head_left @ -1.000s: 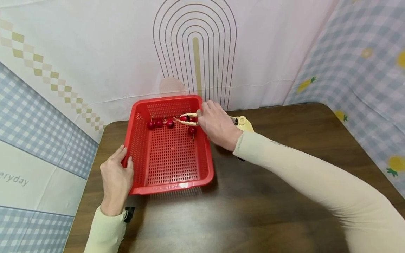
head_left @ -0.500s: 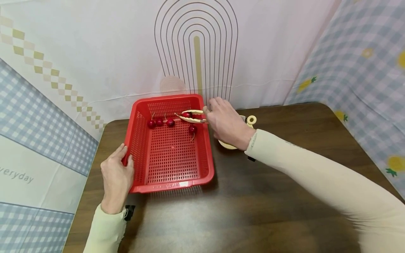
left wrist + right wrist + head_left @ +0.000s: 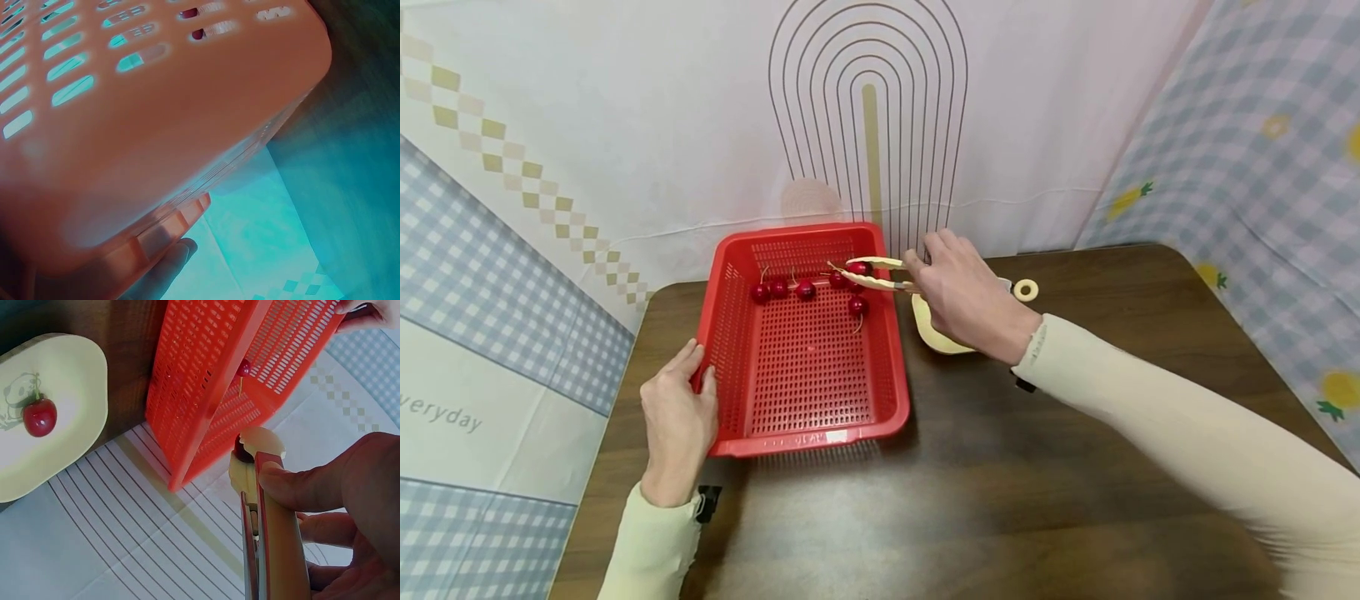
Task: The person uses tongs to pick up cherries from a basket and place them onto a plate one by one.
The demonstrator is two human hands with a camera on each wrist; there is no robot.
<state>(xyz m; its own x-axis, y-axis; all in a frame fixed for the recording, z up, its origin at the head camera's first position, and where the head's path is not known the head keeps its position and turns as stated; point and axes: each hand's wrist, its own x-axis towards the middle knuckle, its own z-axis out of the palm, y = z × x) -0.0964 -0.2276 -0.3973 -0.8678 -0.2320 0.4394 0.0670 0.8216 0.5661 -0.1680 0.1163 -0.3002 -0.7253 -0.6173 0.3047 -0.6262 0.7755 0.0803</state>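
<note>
Table (image 3: 970,500) of brown wood, one, spreads beneath your work. On its left half you have one red basket (image 3: 808,379), and just right of it, toward the far edge, one pale yellow plate (image 3: 78,440). You use two hands: your left hand (image 3: 677,412) grips the basket's left rim between fingers and thumb; your right hand (image 3: 966,292) holds one pair of tongs (image 3: 281,537) across the basket's right rim, near the far corner, their tips narrowly apart with one cherry (image 3: 241,451) between them. Five other cherries (image 3: 805,290) lie in the basket's far part, and one more cherry (image 3: 40,417) sits on the plate.
</note>
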